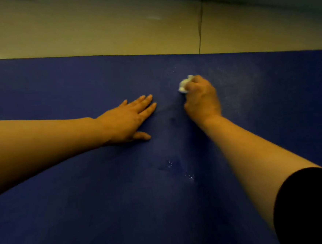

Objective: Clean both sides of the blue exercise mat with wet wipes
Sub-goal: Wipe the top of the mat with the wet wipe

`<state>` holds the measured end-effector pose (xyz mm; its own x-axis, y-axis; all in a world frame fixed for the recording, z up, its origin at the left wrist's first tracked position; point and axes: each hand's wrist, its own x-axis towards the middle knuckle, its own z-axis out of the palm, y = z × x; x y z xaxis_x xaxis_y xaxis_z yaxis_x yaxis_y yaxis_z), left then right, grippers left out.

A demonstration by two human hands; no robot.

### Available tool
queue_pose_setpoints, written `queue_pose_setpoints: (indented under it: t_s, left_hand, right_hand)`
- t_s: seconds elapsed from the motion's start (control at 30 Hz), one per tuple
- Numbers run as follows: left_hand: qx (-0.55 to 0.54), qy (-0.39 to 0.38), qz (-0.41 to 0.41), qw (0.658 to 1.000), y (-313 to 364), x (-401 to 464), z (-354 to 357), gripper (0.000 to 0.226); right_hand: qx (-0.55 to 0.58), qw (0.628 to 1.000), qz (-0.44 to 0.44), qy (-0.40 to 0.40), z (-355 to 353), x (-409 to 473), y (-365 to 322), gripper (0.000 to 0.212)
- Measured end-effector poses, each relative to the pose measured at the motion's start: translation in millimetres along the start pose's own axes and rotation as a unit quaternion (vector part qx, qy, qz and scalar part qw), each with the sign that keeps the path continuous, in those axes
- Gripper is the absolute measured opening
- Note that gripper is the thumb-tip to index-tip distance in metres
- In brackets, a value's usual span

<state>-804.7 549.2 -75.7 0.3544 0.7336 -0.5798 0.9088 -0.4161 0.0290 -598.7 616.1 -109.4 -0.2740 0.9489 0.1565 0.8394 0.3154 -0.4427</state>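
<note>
Mat (86, 212), blue, is spread over the floor (93, 31). At 12 o'clock a crumpled wet wipe (184, 85) is gripped by the right hand (202, 98); the left hand (127, 120) is pressed flat. Droplets (178, 170) at 6 o'clock suggest wiping is unfinished; the underside probably remains.

Left hand (126, 119) pressed flat on blue mat (86, 203), fingers straight. Right hand (200, 98) gripping crumpled white wipe (184, 84) against mat. Tiled floor (111, 30) beyond.

Pale, glossy floor tiles (111, 30) fill the upper part of the frame under dim yellowish light; a dark grout line (200, 27) runs at upper right.
</note>
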Motion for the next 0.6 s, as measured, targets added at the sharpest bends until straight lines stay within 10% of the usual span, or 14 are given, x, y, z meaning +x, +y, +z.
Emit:
queue_pose_setpoints:
  t_s: [0.17, 0.4, 0.6]
  left_hand:
    - [0.004, -0.021, -0.019, 1.0, 8, -6, 2, 0.1]
    - [-0.025, -0.025, -0.017, 0.999, 7, -6, 1, 0.101]
    - [-0.019, -0.02, -0.012, 1.0, 5, -5, 4, 0.101]
  right_hand:
    - [0.015, 0.988, 0.15, 0.042, 0, -10, -13, 0.019]
    - [0.022, 0.999, -0.032, -0.033, 8, -32, -39, 0.026]
    - [-0.045, 0.983, 0.161, 0.072, -22, -28, 24, 0.022]
